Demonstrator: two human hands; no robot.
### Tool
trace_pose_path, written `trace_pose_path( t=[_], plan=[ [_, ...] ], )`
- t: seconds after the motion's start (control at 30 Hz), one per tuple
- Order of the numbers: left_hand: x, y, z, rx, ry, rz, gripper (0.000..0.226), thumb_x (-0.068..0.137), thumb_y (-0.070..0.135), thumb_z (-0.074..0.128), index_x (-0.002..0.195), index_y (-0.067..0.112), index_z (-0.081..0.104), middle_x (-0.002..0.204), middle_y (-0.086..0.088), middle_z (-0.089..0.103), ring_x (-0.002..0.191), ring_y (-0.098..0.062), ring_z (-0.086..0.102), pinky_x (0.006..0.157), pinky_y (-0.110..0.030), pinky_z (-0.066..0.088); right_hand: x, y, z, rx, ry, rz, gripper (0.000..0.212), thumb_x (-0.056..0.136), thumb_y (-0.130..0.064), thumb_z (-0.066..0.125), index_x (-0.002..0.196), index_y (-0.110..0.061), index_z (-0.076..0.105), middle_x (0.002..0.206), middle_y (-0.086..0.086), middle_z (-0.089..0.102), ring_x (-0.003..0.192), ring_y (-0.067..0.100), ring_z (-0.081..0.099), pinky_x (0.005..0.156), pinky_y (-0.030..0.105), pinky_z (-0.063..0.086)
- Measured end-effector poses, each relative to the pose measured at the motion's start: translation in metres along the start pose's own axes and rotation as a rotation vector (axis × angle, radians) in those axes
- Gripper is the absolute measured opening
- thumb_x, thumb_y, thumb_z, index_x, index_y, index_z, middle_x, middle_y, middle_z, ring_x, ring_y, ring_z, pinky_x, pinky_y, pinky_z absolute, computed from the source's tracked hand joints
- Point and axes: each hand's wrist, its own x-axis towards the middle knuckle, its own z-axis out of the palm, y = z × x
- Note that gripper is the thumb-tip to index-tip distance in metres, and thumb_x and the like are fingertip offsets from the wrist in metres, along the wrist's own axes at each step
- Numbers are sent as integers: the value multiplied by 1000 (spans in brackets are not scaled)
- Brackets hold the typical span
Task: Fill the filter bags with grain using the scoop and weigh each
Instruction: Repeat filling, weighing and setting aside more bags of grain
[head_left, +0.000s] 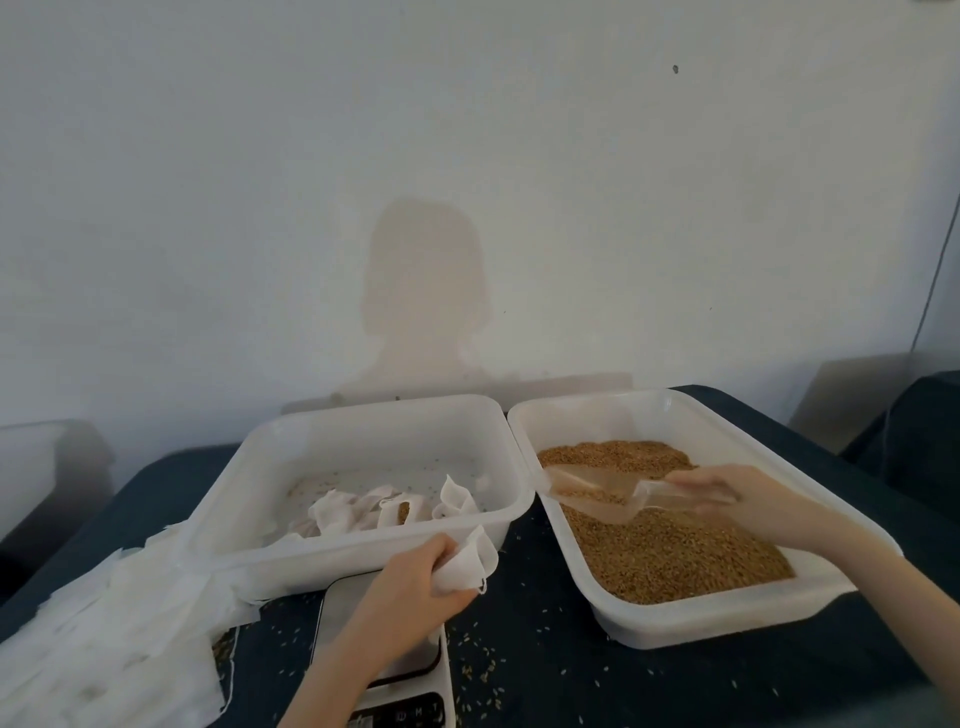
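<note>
Pinching the limp, featherlight filter bag (467, 564) by its mouth in our left hand (415, 582) above the scale (400, 670), we gripped the stiff clear scoop (597, 491) by its handle in our right hand (722, 493) over the loose, spill-prone grain (670, 545).

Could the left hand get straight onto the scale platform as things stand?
Probably yes. The left hand hovers right over the scale, whose platform shows nothing lying on it. But it grips a filter bag, so it could only set that down, not press flat.
</note>
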Motion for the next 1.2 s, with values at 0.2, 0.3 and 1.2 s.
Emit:
trace_pose_path(
  t=[0.2, 0.3, 1.2],
  plan=[
    [-2, 7, -1, 43, 23, 34, 37, 67, 54, 66, 96, 40, 49, 91, 22, 61, 82, 6, 59, 73, -22, 54, -7, -48, -5, 20, -153, -170, 50, 90, -10, 60, 110, -56, 56, 109, -39, 59, 104, -17, 52, 84, 8, 44],
    [-4, 12, -4, 116, 29, 61, 39, 71, 48, 70, 101, 41, 45, 97, 23, 58, 84, 6, 57, 72, -15, 50, -6, -60, -2, -18, -153, -224, 50, 91, -11, 59, 108, -57, 53, 107, -37, 58, 103, -22, 47, 81, -1, 38],
    [-3, -3, 4, 180, 165, -17, 43, 71, 62, 61, 101, 37, 42, 89, 22, 53, 80, 4, 53, 62, -11, 38, 14, -212, 13, -897, 128, -607, 53, 76, 8, 45, 115, -23, 63, 104, -5, 63, 104, 19, 53, 104, 34, 31]
  ],
)
